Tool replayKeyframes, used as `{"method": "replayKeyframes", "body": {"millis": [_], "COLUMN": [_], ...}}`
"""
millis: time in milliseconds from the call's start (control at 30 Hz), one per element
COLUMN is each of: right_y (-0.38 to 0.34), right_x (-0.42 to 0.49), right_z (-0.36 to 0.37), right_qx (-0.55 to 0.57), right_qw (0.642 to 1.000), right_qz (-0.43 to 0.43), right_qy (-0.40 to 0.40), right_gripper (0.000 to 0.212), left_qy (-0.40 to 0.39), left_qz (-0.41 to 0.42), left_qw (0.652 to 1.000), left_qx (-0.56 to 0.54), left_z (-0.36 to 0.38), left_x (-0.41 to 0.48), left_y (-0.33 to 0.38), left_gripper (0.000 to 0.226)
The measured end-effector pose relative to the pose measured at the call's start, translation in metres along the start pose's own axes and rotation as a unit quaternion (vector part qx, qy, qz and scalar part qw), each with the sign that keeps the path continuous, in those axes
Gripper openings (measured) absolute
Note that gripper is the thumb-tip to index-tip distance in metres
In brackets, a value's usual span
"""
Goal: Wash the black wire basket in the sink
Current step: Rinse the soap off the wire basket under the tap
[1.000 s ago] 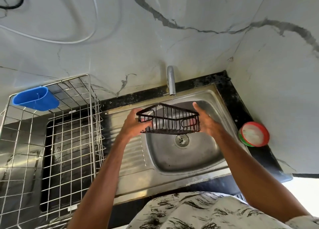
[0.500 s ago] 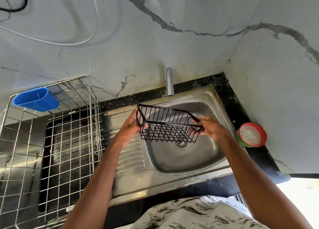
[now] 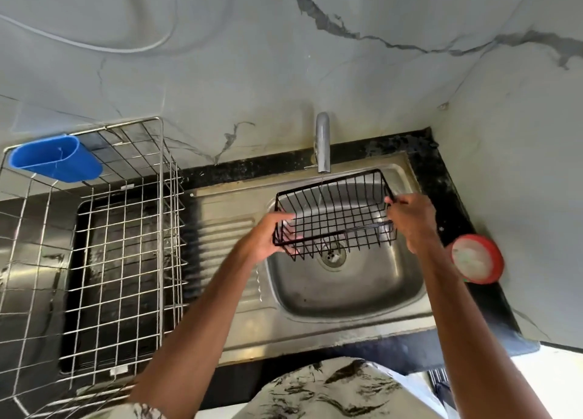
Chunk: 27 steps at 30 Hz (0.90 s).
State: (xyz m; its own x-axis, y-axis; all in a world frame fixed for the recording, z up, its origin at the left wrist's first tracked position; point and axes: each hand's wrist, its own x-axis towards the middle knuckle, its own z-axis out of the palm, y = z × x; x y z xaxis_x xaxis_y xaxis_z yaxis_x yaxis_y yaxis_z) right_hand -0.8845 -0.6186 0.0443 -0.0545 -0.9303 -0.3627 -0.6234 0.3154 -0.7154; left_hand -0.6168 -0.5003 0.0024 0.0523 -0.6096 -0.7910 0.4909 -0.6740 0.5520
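The black wire basket [image 3: 336, 215] hangs above the steel sink [image 3: 353, 295], open side up and tilted toward me. It sits right under the chrome tap [image 3: 323, 144], and a thin stream of water runs down into it. My left hand [image 3: 268, 237] grips the basket's left end at the near lower corner. My right hand [image 3: 413, 221] pinches the rim at the right end. The drain [image 3: 332, 256] shows through the wires.
A large steel wire dish rack [image 3: 126, 260] stands on the counter left of the sink, with a blue plastic cup holder [image 3: 55, 158] hooked on its back corner. A red-rimmed round container [image 3: 476, 262] sits on the black counter at right. Marble walls close the corner.
The basket has turned from side-on to open side up and shifted right under the tap. My right hand moved from the side wires up to the rim. Water now falls into it.
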Motion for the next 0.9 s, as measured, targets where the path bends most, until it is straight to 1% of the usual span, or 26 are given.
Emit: {"method": "replayKeyframes", "body": {"millis": [33, 67, 133, 233, 300, 367, 400, 433, 467, 500, 533, 567, 600, 633, 700, 767, 833, 900], "right_y": [-0.003, -0.006, -0.01, -0.01, -0.014, -0.022, -0.028, -0.035, -0.042, -0.048, -0.054, -0.058, -0.061, -0.063, -0.063, -0.059, -0.058, -0.06], "right_x": [0.0, 0.002, 0.008, 0.019, 0.021, 0.015, 0.01, 0.004, -0.003, -0.009, -0.013, -0.015, -0.016, -0.016, -0.014, -0.008, 0.002, 0.012], "right_z": [-0.002, -0.004, -0.011, -0.018, -0.021, -0.023, -0.022, -0.02, -0.016, -0.011, -0.005, 0.002, 0.011, 0.02, 0.036, 0.047, 0.049, 0.043], "right_qx": [-0.006, -0.008, -0.009, -0.012, -0.007, -0.007, -0.017, -0.031, -0.045, -0.056, -0.055, -0.05, -0.047, -0.044, -0.045, -0.074, -0.119, -0.173], "right_qw": [1.0, 0.999, 0.998, 0.997, 0.996, 0.995, 0.992, 0.984, 0.968, 0.943, 0.92, 0.908, 0.909, 0.92, 0.948, 0.967, 0.967, 0.953], "right_qz": [-0.013, -0.019, -0.016, 0.001, -0.006, -0.027, -0.048, -0.088, -0.149, -0.22, -0.285, -0.329, -0.349, -0.345, -0.3, -0.242, -0.226, -0.247], "right_qy": [0.018, 0.033, 0.055, 0.08, 0.091, 0.1, 0.118, 0.151, 0.198, 0.241, 0.262, 0.255, 0.224, 0.181, 0.099, 0.033, 0.01, 0.013], "right_gripper": [0.013, 0.012, 0.01, 0.02, 0.022, 0.026, 0.032, 0.037, 0.039, 0.039, 0.036, 0.033, 0.03, 0.028, 0.028, 0.032, 0.036, 0.04], "left_qy": [0.005, -0.003, -0.045, -0.088, -0.101, -0.101, -0.097, -0.096, -0.097, -0.103, -0.108, -0.117, -0.121, -0.124, -0.126, -0.124, -0.122, -0.127], "left_qz": [0.001, 0.001, -0.008, 0.001, 0.009, 0.025, 0.032, 0.04, 0.046, 0.051, 0.052, 0.053, 0.051, 0.055, 0.067, 0.078, 0.081, 0.077], "left_qw": [1.0, 1.0, 0.998, 0.994, 0.993, 0.993, 0.994, 0.994, 0.993, 0.992, 0.991, 0.99, 0.99, 0.989, 0.987, 0.985, 0.983, 0.976], "left_qx": [0.021, 0.029, 0.049, 0.069, 0.065, 0.053, 0.048, 0.045, 0.049, 0.05, 0.053, 0.055, 0.059, 0.063, 0.078, 0.089, 0.111, 0.159], "left_z": [0.005, 0.006, 0.006, 0.007, 0.01, 0.014, 0.015, 0.016, 0.018, 0.02, 0.021, 0.023, 0.024, 0.027, 0.03, 0.033, 0.032, 0.03], "left_x": [0.005, 0.012, 0.023, 0.035, 0.046, 0.057, 0.063, 0.069, 0.074, 0.078, 0.082, 0.087, 0.091, 0.095, 0.102, 0.105, 0.106, 0.109], "left_y": [0.0, 0.001, 0.003, 0.006, 0.009, 0.01, 0.012, 0.013, 0.014, 0.014, 0.014, 0.013, 0.013, 0.012, 0.009, 0.01, 0.014, 0.023], "left_gripper": [0.057, 0.063, 0.08, 0.094, 0.093, 0.08, 0.072, 0.063, 0.054, 0.049, 0.051, 0.056, 0.06, 0.062, 0.06, 0.051, 0.046, 0.045]}}
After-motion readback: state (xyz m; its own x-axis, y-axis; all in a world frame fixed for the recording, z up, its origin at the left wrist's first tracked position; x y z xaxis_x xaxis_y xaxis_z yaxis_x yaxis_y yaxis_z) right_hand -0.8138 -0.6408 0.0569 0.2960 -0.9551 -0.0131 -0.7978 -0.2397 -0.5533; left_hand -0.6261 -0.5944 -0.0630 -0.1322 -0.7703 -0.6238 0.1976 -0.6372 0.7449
